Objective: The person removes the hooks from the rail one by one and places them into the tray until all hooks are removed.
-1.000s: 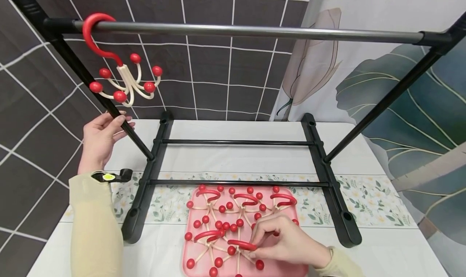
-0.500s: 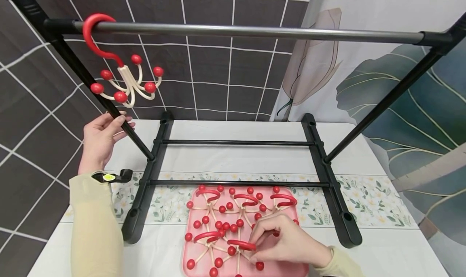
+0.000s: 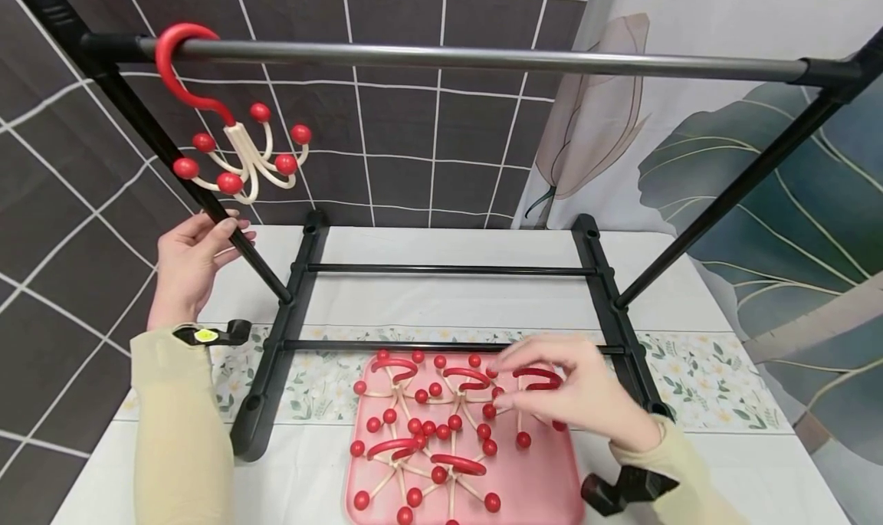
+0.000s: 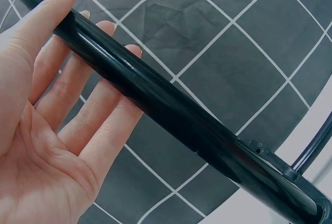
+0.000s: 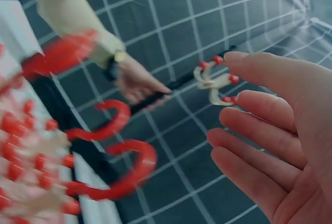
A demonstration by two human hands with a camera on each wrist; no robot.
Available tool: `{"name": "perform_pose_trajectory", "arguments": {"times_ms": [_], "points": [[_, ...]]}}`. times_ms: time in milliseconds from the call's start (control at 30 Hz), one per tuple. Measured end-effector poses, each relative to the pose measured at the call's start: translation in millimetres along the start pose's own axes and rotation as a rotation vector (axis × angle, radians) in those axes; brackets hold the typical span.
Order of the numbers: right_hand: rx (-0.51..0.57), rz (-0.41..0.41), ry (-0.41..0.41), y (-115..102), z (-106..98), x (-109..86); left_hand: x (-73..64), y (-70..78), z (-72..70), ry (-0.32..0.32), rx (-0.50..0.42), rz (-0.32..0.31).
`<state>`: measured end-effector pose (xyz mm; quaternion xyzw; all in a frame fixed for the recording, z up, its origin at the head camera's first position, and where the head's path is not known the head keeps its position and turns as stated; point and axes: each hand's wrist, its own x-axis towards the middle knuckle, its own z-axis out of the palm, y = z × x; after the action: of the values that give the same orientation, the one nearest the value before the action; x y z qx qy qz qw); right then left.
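Note:
My left hand (image 3: 189, 260) holds the black left post (image 4: 155, 99) of a rack, its thumb on one side and its fingers behind. From the rack's metal top bar (image 3: 448, 56) hangs a multi-arm hook (image 3: 241, 153) with a red curved top, cream arms and red ball tips. Over the right side of a pink tray (image 3: 531, 479) hovers my right hand (image 3: 576, 391), fingers relaxed and apart, nothing in them. It partly hides the back right hook (image 3: 541, 378). Several similar hooks lie in the tray, including a front one (image 3: 455, 467). The right wrist view is blurred around these hooks.
The rack's lower crossbar (image 3: 414, 346) passes just behind the tray. Its black feet (image 3: 265, 410) stand on the white table cloth (image 3: 455, 303). A dark grid-patterned backdrop (image 3: 393, 119) and a leaf-print curtain (image 3: 779, 165) are behind.
My right hand has left the front hook in the tray, moving back and to the right toward the back right hook. The left hand stays on the post. The hanging hook shifts very slightly.

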<state>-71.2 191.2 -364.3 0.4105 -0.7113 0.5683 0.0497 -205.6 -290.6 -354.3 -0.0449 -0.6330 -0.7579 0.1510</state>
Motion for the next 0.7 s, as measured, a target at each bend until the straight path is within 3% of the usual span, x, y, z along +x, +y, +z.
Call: {"name": "perform_pose_trajectory", "arguments": {"times_ms": [133,333,500,700], "points": [[-0.11,0.014,0.071,-4.5,-19.4,24.9,0.2,-0.9,-1.1,0.001,0.004,-0.004],[-0.049,-0.004,0.171,-3.5,-39.1,70.1,0.5,-0.6,-1.6,0.003,0.018,-0.008],[-0.027,-0.057,0.184,-10.4,-46.5,111.8,-0.1,-1.1,-1.7,0.0,0.028,-0.015],[-0.023,-0.18,0.169,-27.6,-41.2,158.8,0.7,-0.6,-1.3,0.001,0.026,-0.005]]}}
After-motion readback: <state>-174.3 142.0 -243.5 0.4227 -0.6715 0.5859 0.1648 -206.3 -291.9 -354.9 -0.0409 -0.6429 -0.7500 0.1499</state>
